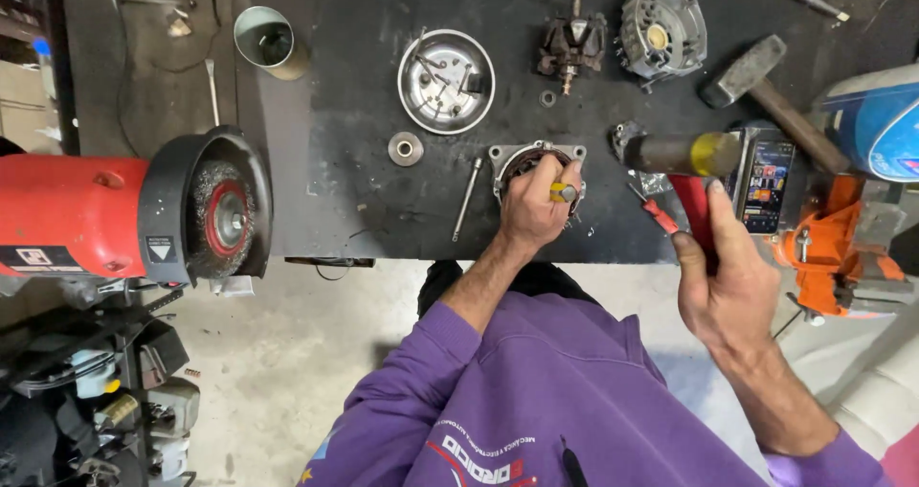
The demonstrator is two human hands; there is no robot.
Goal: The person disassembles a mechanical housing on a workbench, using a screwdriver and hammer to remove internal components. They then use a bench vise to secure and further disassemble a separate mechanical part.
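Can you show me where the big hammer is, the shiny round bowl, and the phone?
Hammer [750, 71]: head view, point on its grey metal head.
Shiny round bowl [412, 90]: head view, point on its left inner wall.
Phone [767, 185]: head view, point on the middle of its lit screen.

I see a phone [767, 185] lying on the bench right of the mallet head, its upright rectangular screen lit with small coloured tiles on black. On the red grinder [72, 216] at left sit a white rectangular label [33, 257] and a small black-and-white warning sticker [159, 249].
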